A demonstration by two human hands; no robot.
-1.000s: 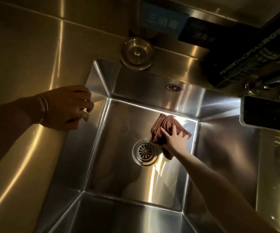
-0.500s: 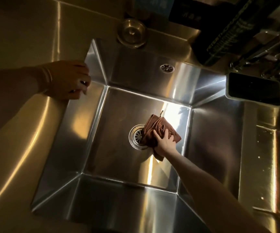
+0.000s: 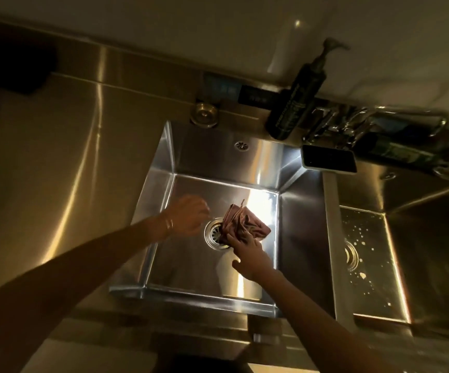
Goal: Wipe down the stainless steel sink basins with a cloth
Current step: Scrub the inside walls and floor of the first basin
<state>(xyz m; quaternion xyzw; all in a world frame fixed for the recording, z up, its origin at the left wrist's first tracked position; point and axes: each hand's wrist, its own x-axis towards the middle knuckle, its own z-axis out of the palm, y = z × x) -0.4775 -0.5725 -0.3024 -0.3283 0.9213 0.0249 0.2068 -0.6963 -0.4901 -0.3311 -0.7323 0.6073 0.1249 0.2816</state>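
Steel counter (image 3: 56,157), dim warm light, sink seen from above.

Change noted: left hand (image 3: 188,219) had come off the rim of the left basin (image 3: 191,270) and gone down inside it, now just beside the drain (image 3: 212,234), opposite the cloth (image 3: 242,224). It was motion-blurred, so I could not tell whether the fingers were curled or slack. Nothing was seen in them.

Right hand (image 3: 247,251): fingers laid flat on the near edge of the cloth, pressing it to the floor, thumb spread clear of it. The cloth was bunched and had slid from the back right of the floor to overlap the drain's right rim.

Reading: the back of the floor was probably done. With both hands at the cloth, I was likely about to refold it or change grip.

The view had also widened to show the right basin (image 3: 433,251), its floor spotted with droplets, apparently unwiped.

Count:
- basins, 2
- drains, 2 (second (image 3: 351,255))
- cloth, 1
- pump bottle (image 3: 296,103), 1
- loose stopper (image 3: 204,114) on the back ledge, 1
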